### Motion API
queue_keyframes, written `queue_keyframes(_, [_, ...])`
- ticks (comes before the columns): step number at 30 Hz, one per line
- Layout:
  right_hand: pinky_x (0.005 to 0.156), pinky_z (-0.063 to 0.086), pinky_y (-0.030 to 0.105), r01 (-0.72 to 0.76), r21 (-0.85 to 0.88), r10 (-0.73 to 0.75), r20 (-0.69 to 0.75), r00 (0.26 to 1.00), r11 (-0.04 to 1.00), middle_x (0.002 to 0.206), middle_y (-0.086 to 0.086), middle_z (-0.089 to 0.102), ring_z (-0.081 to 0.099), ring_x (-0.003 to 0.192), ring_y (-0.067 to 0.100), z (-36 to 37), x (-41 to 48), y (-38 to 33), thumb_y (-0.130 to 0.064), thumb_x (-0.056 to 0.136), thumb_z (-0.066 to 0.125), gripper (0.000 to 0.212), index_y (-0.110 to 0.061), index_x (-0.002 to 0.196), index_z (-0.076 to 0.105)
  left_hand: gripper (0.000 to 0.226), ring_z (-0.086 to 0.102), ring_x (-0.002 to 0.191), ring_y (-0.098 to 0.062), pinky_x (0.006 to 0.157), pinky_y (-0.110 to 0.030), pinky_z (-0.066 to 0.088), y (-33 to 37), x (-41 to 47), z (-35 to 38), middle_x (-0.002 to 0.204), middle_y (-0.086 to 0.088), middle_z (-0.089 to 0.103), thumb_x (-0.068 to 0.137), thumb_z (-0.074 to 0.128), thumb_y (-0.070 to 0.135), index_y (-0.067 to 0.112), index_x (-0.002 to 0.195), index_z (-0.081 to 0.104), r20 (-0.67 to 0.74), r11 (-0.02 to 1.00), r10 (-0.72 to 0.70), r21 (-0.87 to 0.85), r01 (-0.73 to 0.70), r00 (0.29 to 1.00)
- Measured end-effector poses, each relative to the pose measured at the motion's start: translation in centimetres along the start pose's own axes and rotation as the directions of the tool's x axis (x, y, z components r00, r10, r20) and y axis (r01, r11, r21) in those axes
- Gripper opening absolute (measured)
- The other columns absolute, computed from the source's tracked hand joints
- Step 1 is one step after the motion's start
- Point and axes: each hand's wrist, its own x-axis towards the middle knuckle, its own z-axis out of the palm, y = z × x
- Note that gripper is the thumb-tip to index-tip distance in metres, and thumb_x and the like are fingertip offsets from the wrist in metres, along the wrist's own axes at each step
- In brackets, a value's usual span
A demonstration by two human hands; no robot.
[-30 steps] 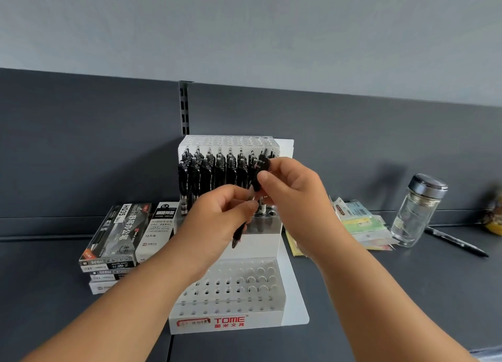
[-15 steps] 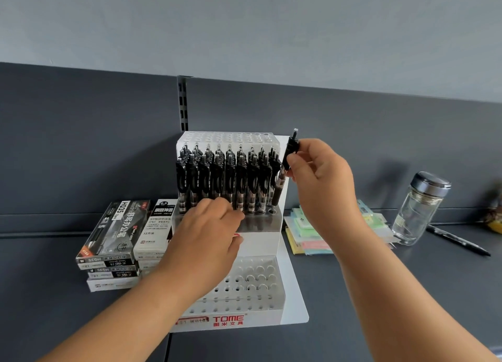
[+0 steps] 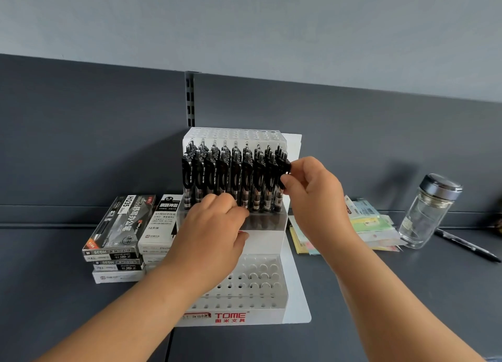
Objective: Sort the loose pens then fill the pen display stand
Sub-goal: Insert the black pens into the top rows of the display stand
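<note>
A white stepped pen display stand (image 3: 267, 302) marked TOME stands on the dark shelf. Its middle tier is packed with several upright black pens (image 3: 225, 177); the bottom tier's holes and the top tier are bare. My right hand (image 3: 312, 198) pinches the top of the rightmost black pen (image 3: 284, 168), which stands in the row's right end. My left hand (image 3: 212, 234) rests, fingers curled, on the front of the middle tier just below the pens; whether it holds anything is hidden.
Stacked pen boxes (image 3: 122, 225) lie left of the stand. To the right sit a pile of coloured sticky-note packs (image 3: 372, 225), a glass jar with a dark lid (image 3: 429, 212) and a loose black pen (image 3: 467, 244). The shelf's back panel rises behind.
My right hand carried the black pen from in front of the stand to the right end of the row and lowered it in. My left hand dropped to the tier's front.
</note>
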Motion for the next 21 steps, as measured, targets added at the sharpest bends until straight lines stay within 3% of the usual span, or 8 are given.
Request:
queue_keyframes(5, [0.063,0.045,0.023,-0.010,-0.007,0.010,0.029,1.000,1.000,0.079,0.002,0.067,0.060,0.073,0.019,-0.4,0.2,-0.1,-0.020,0.094,0.055,0.005,-0.020,0.089,0.057,0.026,0.054,0.079,-0.019,0.067,-0.032,0.049,0.1,0.0,0.0,0.085,0.005,0.057,0.069,0.080,0.023,0.016,0.092,0.071,-0.007,1.000,-0.017,-0.006,0.017,1.000])
queue_keyframes(13, [0.074,0.052,0.039,-0.043,0.020,0.042,0.070,0.997,0.999,0.080,0.007,0.068,0.063,0.080,0.027,-0.2,0.6,0.7,-0.019,0.093,0.055,0.004,-0.019,0.090,0.058,0.023,0.053,0.079,-0.018,0.066,-0.031,0.049,0.3,0.2,0.0,0.084,0.006,0.055,0.071,0.079,0.025,0.017,0.090,0.070,-0.004,0.999,-0.037,-0.002,0.037,0.999])
queue_keyframes(21, [0.076,0.055,0.042,-0.034,0.043,0.031,0.078,0.996,0.998,0.079,0.005,0.067,0.065,0.082,0.025,-0.2,0.7,1.0,-0.018,0.093,0.055,0.009,-0.021,0.084,0.055,0.021,0.053,0.080,-0.017,0.066,-0.029,0.047,0.6,0.3,-0.2,0.084,0.007,0.055,0.072,0.078,0.024,0.017,0.090,0.071,-0.001,0.998,-0.064,-0.005,0.064,0.998])
